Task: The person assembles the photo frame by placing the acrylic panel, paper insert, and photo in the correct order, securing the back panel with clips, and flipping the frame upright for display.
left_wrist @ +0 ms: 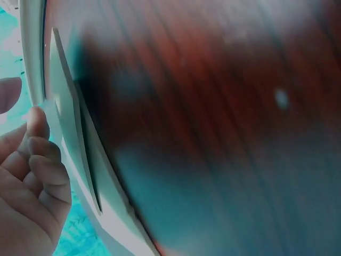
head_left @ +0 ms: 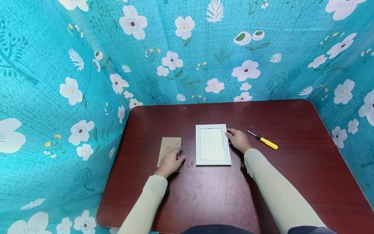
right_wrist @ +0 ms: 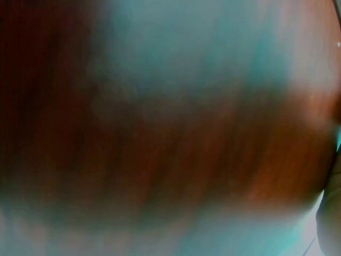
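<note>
A white picture frame point(head_left: 199, 146) lies on the table with a pale cream panel point(head_left: 212, 144) inside its border. My right hand point(head_left: 239, 140) holds the frame's right edge near the upper corner, thumb at the rim. To the left, a brown backing board point(head_left: 170, 142) with a small dark slit lies flat. My left hand point(head_left: 170, 162) is over its lower right part, fingers loosely bent, and covers some of it. In the left wrist view, the left fingers point(left_wrist: 50, 170) are beside two thin layers of board point(left_wrist: 72, 122). Only a blurred sliver of the right hand point(right_wrist: 331, 213) shows in the right wrist view.
A screwdriver point(head_left: 268, 143) with a yellow handle lies right of the right hand, its tip towards the frame. The dark red wooden table point(head_left: 204, 201) has rounded corners. Blue flowered cloth point(head_left: 198, 58) hangs behind it and at both sides.
</note>
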Motion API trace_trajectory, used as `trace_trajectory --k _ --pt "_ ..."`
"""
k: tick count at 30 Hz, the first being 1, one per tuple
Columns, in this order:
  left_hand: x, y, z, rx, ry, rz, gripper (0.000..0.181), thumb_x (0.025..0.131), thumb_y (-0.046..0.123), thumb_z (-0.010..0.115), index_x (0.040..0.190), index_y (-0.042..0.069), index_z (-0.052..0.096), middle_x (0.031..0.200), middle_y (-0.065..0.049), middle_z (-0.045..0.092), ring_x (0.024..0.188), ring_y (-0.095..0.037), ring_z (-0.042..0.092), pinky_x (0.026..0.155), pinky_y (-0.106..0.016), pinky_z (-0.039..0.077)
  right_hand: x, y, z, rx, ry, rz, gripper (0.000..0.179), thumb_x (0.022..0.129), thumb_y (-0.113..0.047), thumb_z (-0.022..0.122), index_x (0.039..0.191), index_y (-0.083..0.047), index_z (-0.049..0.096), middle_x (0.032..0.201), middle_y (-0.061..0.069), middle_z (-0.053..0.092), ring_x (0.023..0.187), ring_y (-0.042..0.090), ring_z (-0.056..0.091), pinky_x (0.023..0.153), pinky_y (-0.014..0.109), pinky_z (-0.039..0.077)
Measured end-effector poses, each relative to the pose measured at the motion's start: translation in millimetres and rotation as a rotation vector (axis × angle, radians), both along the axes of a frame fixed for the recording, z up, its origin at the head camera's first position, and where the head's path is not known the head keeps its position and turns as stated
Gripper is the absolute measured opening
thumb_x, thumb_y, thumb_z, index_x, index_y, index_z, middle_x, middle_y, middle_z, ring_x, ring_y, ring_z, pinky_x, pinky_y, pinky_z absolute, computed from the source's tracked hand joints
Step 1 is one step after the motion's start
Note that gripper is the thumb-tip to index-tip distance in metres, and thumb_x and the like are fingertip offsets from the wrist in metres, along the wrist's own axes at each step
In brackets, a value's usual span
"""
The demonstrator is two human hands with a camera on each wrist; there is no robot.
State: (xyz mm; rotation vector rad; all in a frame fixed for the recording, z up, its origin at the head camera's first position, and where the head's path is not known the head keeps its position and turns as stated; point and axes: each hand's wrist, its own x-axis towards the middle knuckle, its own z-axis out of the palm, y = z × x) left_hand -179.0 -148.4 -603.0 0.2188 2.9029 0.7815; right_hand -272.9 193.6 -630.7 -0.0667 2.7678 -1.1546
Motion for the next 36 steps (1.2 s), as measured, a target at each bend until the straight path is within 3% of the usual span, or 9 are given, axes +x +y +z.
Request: trace_trajectory --k 3,5,7,9,14,21,28,36 --pt "-0.2 -5.8 0.6 -0.028 0.047 -0.002 0.044 0.092 0.03 0.068 0.129 0.009 0.062 0.083 0.004 0.058 0.074 -0.015 0.056 0.068 -0.036 0.047 0.1 0 1.2 -0.01 -0.013 -0.003 0.047 0.102 -0.035 0.051 0.137 -0.004 0.054 0.065 0.002 0.063 0.061 0.017 0.059 0.088 0.049 0.04" --pt "-0.9 -9.4 1.1 -0.061 0.076 0.004 0.044 0.091 0.031 0.069 0.128 0.009 0.062 0.098 -0.002 0.064 0.091 -0.02 0.061 0.078 -0.039 0.049 0.2 0 1.2 -0.014 -0.016 -0.002 0.047 0.102 -0.035 0.051 0.137 -0.004 0.054 0.065 0.002 0.063 0.061 0.017 0.059 0.087 0.048 0.041" --pt "-2.2 -12.3 1.7 -0.101 0.095 0.012 0.045 0.09 0.033 0.069 0.128 0.009 0.062 0.114 -0.007 0.063 0.108 -0.024 0.059 0.088 -0.043 0.048 0.1 0 0.3 -0.022 -0.021 -0.005 0.048 0.102 -0.037 0.051 0.138 -0.005 0.054 0.065 0.002 0.063 0.061 0.018 0.059 0.086 0.047 0.041" --pt "-3.6 -14.6 2.6 -0.13 0.097 0.027 0.048 0.089 0.036 0.07 0.129 0.01 0.061 0.122 -0.01 0.061 0.115 -0.028 0.056 0.091 -0.046 0.047 0.0 0 -0.8 -0.022 -0.019 -0.002 0.048 0.102 -0.037 0.05 0.138 -0.005 0.054 0.066 0.002 0.062 0.061 0.018 0.059 0.085 0.046 0.042" --pt "-6.8 -19.4 4.2 -0.156 0.097 0.091 0.063 0.084 0.046 0.072 0.133 0.009 0.057 0.121 -0.016 0.056 0.108 -0.033 0.055 0.085 -0.049 0.047 -0.4 0 -3.4 -0.028 -0.016 0.0 0.048 0.102 -0.037 0.05 0.138 -0.005 0.054 0.069 0.001 0.063 0.062 0.017 0.06 0.082 0.045 0.043" --pt "-11.2 -22.0 1.9 -0.174 0.114 0.182 0.085 0.076 0.058 0.074 0.142 0.011 0.048 0.124 -0.023 0.048 0.106 -0.039 0.05 0.086 -0.052 0.043 -1.2 2 -3.9 -0.046 -0.029 -0.01 0.049 0.101 -0.038 0.052 0.138 -0.006 0.055 0.069 0.001 0.063 0.063 0.017 0.061 0.084 0.044 0.042" --pt "-4.9 -19.0 -3.9 -0.195 0.051 0.253 0.096 0.072 0.069 0.07 0.144 0.01 0.046 0.128 -0.024 0.047 0.108 -0.041 0.046 0.086 -0.053 0.038 -0.3 2 -4.3 -0.053 -0.048 -0.017 0.051 0.101 -0.039 0.051 0.14 -0.006 0.053 0.073 0.002 0.064 0.064 0.018 0.06 0.079 0.043 0.044" --pt "-1.3 -16.2 -5.9 -0.175 0.045 0.3 0.101 0.071 0.069 0.07 0.144 0.005 0.045 0.131 -0.024 0.044 0.113 -0.042 0.042 0.086 -0.055 0.037 0.1 1 -2.5 -0.04 -0.044 -0.014 0.051 0.102 -0.038 0.051 0.14 -0.004 0.053 0.068 0.002 0.063 0.063 0.018 0.059 0.083 0.045 0.043"
